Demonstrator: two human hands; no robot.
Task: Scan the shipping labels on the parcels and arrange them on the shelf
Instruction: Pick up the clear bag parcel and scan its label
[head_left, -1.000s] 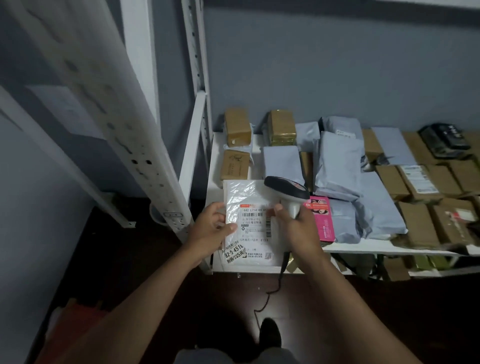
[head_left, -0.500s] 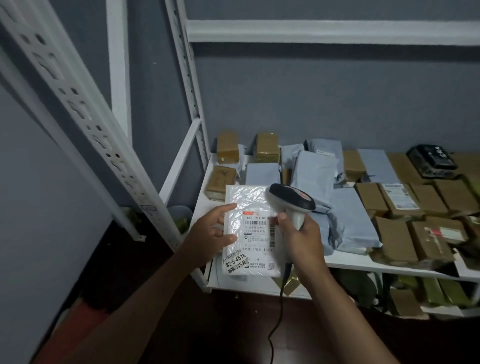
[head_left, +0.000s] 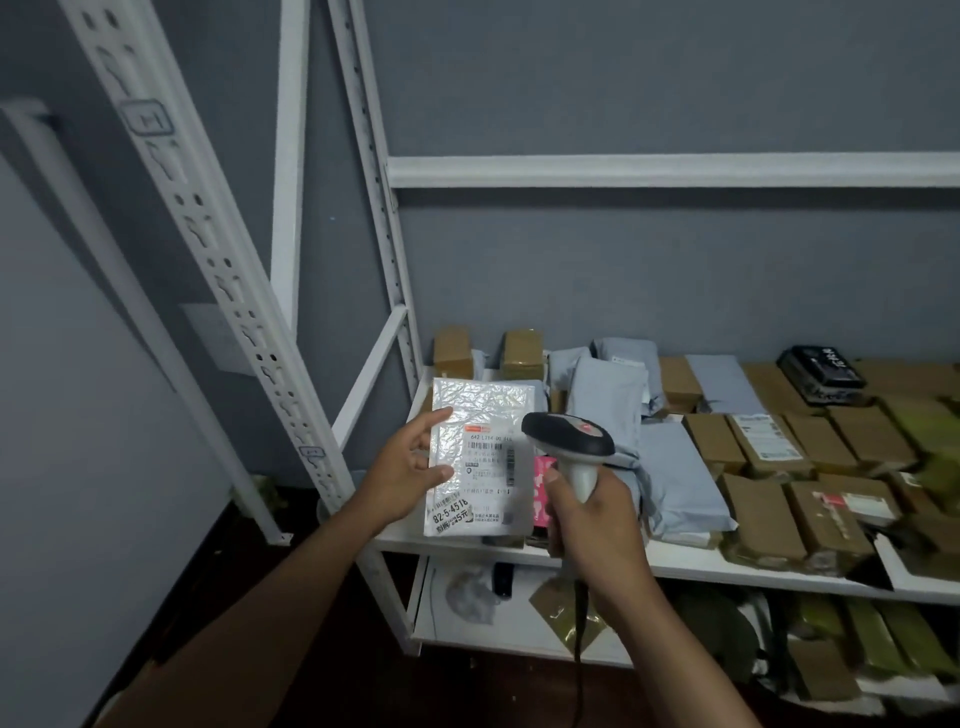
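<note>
The right hand (head_left: 592, 514) is clenched around the barcode scanner (head_left: 569, 434). The left hand (head_left: 405, 467) pinches a white bubble mailer (head_left: 480, 415), label up, over the shelf's (head_left: 675, 564) front left corner. Behind lie grey mailer bags (head_left: 608, 395) and brown boxes (head_left: 769, 512).

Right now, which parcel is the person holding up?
The white bubble mailer with the printed label, held by the left hand. All the brown boxes and grey bags lie on the shelf.
</note>
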